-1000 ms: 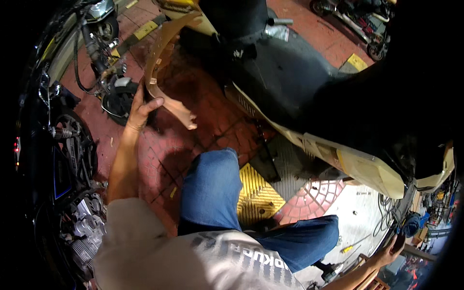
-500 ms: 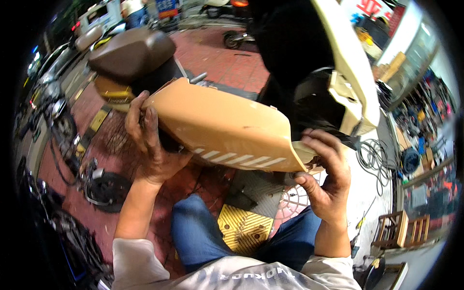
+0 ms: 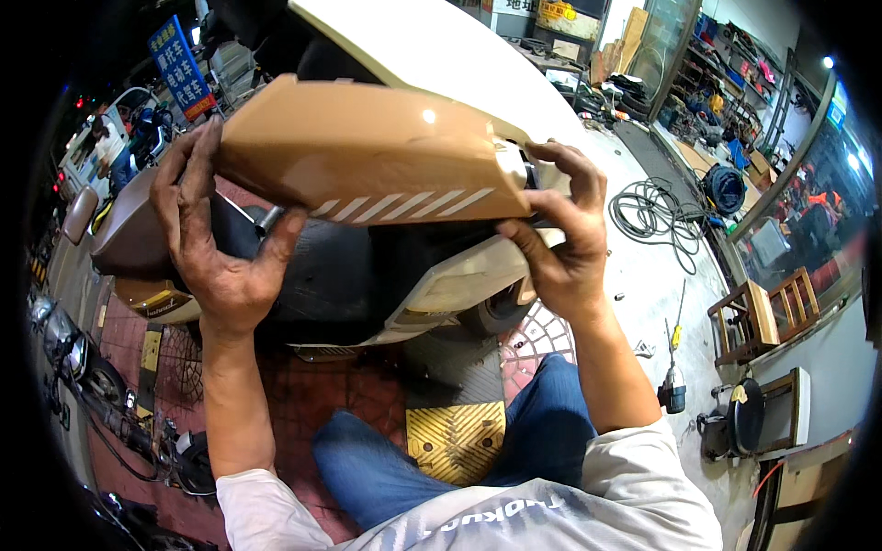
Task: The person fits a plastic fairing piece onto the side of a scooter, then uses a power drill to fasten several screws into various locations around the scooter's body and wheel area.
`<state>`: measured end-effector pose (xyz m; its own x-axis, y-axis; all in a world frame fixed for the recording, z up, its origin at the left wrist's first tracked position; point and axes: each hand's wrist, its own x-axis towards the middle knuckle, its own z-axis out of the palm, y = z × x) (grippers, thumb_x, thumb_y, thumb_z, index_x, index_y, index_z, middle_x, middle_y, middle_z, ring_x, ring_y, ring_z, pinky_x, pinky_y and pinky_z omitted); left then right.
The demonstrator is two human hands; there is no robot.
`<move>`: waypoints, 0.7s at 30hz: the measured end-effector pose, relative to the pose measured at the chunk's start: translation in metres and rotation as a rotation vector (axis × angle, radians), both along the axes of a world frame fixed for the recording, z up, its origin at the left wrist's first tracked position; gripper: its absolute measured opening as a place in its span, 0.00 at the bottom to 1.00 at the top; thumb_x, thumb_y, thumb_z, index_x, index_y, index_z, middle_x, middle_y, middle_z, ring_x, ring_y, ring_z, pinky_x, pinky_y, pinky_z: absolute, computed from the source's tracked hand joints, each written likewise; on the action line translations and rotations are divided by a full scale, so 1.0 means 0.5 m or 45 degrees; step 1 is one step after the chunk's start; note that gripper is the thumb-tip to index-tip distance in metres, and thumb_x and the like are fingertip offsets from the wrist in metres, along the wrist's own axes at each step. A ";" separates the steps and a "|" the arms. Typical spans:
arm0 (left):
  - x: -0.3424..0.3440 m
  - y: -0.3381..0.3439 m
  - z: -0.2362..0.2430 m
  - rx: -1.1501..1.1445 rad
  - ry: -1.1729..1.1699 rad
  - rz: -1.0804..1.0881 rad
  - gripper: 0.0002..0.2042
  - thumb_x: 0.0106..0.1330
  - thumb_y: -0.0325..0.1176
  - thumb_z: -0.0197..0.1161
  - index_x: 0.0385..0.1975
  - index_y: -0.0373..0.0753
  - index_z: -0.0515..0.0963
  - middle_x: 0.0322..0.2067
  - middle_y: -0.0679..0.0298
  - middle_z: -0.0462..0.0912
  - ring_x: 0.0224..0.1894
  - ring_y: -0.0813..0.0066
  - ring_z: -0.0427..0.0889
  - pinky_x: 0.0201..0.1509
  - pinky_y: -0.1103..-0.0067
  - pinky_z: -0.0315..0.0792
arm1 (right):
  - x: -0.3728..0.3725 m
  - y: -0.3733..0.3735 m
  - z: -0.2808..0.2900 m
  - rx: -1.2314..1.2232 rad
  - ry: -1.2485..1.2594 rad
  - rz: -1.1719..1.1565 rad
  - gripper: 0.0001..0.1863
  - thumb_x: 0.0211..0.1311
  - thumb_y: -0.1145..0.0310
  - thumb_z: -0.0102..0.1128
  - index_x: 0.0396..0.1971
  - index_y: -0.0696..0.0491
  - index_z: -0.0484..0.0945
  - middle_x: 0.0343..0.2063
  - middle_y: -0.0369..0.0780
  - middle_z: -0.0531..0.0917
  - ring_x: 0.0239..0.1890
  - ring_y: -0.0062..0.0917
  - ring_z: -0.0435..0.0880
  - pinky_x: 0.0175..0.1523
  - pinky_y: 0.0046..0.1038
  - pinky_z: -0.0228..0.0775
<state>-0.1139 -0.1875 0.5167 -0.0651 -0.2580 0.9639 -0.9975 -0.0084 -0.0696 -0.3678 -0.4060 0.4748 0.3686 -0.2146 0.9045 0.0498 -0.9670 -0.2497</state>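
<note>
A tan panel (image 3: 367, 138) is up over the scooter (image 3: 312, 285), held lengthwise between both hands, its glossy face and slanted pale stripes in view. The left hand (image 3: 225, 262) grips the panel's left end, fingers spread up along it and thumb by the lower edge. The right hand (image 3: 565, 239) pinches the narrower right end — fingers curled above, thumb under the lower corner. Whether the panel touches the scooter, I cannot tell.

At the scooter's left end is a brown seat (image 3: 138, 220); its pale front cover (image 3: 450, 50) rises behind the panel. On the near side of the scooter, a yellow ridged plate (image 3: 455, 441) lies between the person's knees. Right of the scooter — on the pale floor — are a coiled cable (image 3: 657, 216), a power drill (image 3: 672, 395) and a wooden stool (image 3: 749, 321).
</note>
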 end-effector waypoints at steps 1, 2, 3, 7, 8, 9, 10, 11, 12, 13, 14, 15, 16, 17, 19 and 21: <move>0.009 -0.003 -0.017 0.002 0.070 -0.075 0.39 0.64 0.50 0.73 0.70 0.34 0.67 0.70 0.53 0.68 0.71 0.52 0.66 0.75 0.58 0.60 | 0.001 0.008 -0.010 -0.034 0.007 -0.040 0.15 0.48 0.67 0.80 0.37 0.50 0.87 0.59 0.44 0.78 0.67 0.45 0.67 0.70 0.44 0.59; 0.016 -0.010 -0.036 0.003 0.142 -0.148 0.37 0.66 0.49 0.72 0.70 0.35 0.68 0.70 0.54 0.68 0.71 0.53 0.67 0.75 0.58 0.60 | 0.002 0.010 -0.027 -0.026 0.024 -0.013 0.14 0.47 0.67 0.81 0.36 0.50 0.87 0.60 0.45 0.77 0.68 0.45 0.66 0.69 0.44 0.60; 0.026 -0.024 -0.060 -0.089 0.323 -0.329 0.35 0.68 0.48 0.70 0.70 0.36 0.68 0.70 0.55 0.69 0.70 0.54 0.68 0.74 0.59 0.61 | 0.003 0.007 -0.051 -0.047 0.029 -0.026 0.14 0.46 0.69 0.81 0.36 0.49 0.88 0.62 0.46 0.76 0.69 0.45 0.65 0.70 0.43 0.62; 0.072 -0.087 -0.138 -0.395 1.368 -0.957 0.29 0.78 0.52 0.55 0.71 0.38 0.67 0.69 0.59 0.71 0.70 0.62 0.69 0.74 0.62 0.61 | 0.046 -0.008 -0.094 -0.020 -0.208 -0.050 0.13 0.46 0.68 0.80 0.34 0.46 0.87 0.66 0.45 0.74 0.71 0.46 0.64 0.72 0.43 0.59; 0.078 -0.109 -0.139 -0.439 1.645 -1.117 0.31 0.78 0.57 0.49 0.70 0.39 0.69 0.70 0.53 0.70 0.70 0.56 0.70 0.76 0.60 0.58 | 0.048 -0.018 -0.108 -0.107 -0.206 -0.105 0.12 0.46 0.66 0.80 0.33 0.44 0.87 0.68 0.45 0.73 0.72 0.46 0.63 0.73 0.43 0.57; 0.069 -0.120 -0.132 -0.424 1.805 -1.316 0.32 0.78 0.59 0.47 0.69 0.40 0.69 0.69 0.53 0.70 0.70 0.54 0.70 0.76 0.59 0.58 | 0.047 -0.024 -0.116 -0.103 -0.203 -0.108 0.12 0.46 0.66 0.80 0.33 0.44 0.88 0.68 0.45 0.72 0.72 0.46 0.63 0.73 0.43 0.56; 0.060 -0.127 -0.120 -0.404 1.961 -1.515 0.33 0.77 0.61 0.45 0.69 0.40 0.69 0.69 0.52 0.71 0.70 0.53 0.70 0.76 0.57 0.57 | 0.049 -0.027 -0.121 -0.100 -0.201 -0.111 0.12 0.46 0.65 0.80 0.33 0.43 0.88 0.68 0.44 0.72 0.72 0.45 0.62 0.73 0.43 0.55; 0.049 -0.134 -0.105 -0.379 2.115 -1.717 0.34 0.77 0.63 0.43 0.69 0.41 0.69 0.68 0.51 0.71 0.69 0.52 0.70 0.76 0.56 0.56 | 0.049 -0.028 -0.123 -0.097 -0.201 -0.115 0.12 0.46 0.65 0.80 0.33 0.43 0.88 0.68 0.44 0.72 0.73 0.45 0.62 0.74 0.43 0.55; 0.018 -0.148 -0.074 -0.497 2.128 -1.483 0.35 0.76 0.65 0.39 0.68 0.43 0.70 0.68 0.47 0.71 0.69 0.49 0.69 0.75 0.52 0.56 | 0.045 -0.026 -0.122 -0.115 -0.164 -0.142 0.13 0.45 0.64 0.80 0.33 0.42 0.87 0.69 0.44 0.71 0.73 0.45 0.62 0.73 0.43 0.55; 0.004 -0.146 -0.051 -0.503 2.170 -1.421 0.35 0.76 0.65 0.39 0.68 0.43 0.70 0.67 0.47 0.71 0.69 0.49 0.69 0.75 0.51 0.57 | 0.042 -0.024 -0.125 -0.097 -0.169 -0.150 0.12 0.46 0.64 0.80 0.33 0.42 0.87 0.69 0.44 0.71 0.73 0.45 0.62 0.73 0.43 0.54; -0.010 -0.137 -0.026 -0.509 2.202 -1.357 0.35 0.76 0.64 0.39 0.68 0.43 0.70 0.67 0.46 0.71 0.69 0.48 0.69 0.74 0.51 0.58 | 0.046 -0.021 -0.125 -0.081 -0.180 -0.154 0.12 0.46 0.64 0.80 0.32 0.42 0.87 0.69 0.44 0.71 0.73 0.45 0.62 0.73 0.43 0.54; -0.021 -0.142 -0.024 -0.519 2.242 -1.309 0.35 0.76 0.64 0.39 0.68 0.43 0.70 0.67 0.46 0.71 0.69 0.48 0.69 0.74 0.50 0.58 | 0.040 -0.028 -0.126 -0.078 -0.181 -0.169 0.11 0.46 0.64 0.80 0.31 0.41 0.87 0.69 0.44 0.71 0.73 0.45 0.62 0.73 0.42 0.54; 0.004 -0.128 -0.028 -0.430 2.230 -1.322 0.33 0.74 0.62 0.43 0.67 0.42 0.72 0.65 0.45 0.74 0.67 0.47 0.71 0.72 0.49 0.61 | 0.039 -0.043 -0.128 -0.193 -0.197 -0.220 0.23 0.42 0.62 0.83 0.42 0.43 0.85 0.69 0.46 0.70 0.72 0.46 0.62 0.73 0.44 0.56; 0.102 -0.086 -0.072 0.225 1.811 -2.032 0.31 0.74 0.59 0.45 0.64 0.40 0.75 0.62 0.45 0.76 0.65 0.47 0.74 0.71 0.50 0.63 | 0.044 -0.040 -0.123 -0.076 -0.283 -0.186 0.29 0.41 0.61 0.84 0.47 0.45 0.82 0.69 0.47 0.69 0.72 0.47 0.63 0.73 0.45 0.56; -0.003 -0.113 -0.020 -0.541 2.191 -1.197 0.29 0.74 0.58 0.45 0.61 0.42 0.78 0.61 0.45 0.78 0.64 0.49 0.75 0.70 0.50 0.64 | 0.048 -0.040 -0.141 0.152 -0.403 -0.133 0.41 0.38 0.59 0.86 0.57 0.48 0.76 0.69 0.49 0.66 0.71 0.47 0.63 0.73 0.46 0.58; 0.106 -0.082 -0.090 0.140 1.842 -1.965 0.27 0.73 0.56 0.47 0.58 0.43 0.79 0.61 0.49 0.78 0.64 0.51 0.75 0.70 0.51 0.65 | 0.053 -0.068 -0.171 0.142 -0.442 -0.229 0.53 0.43 0.42 0.82 0.66 0.54 0.66 0.69 0.52 0.62 0.71 0.48 0.63 0.72 0.47 0.61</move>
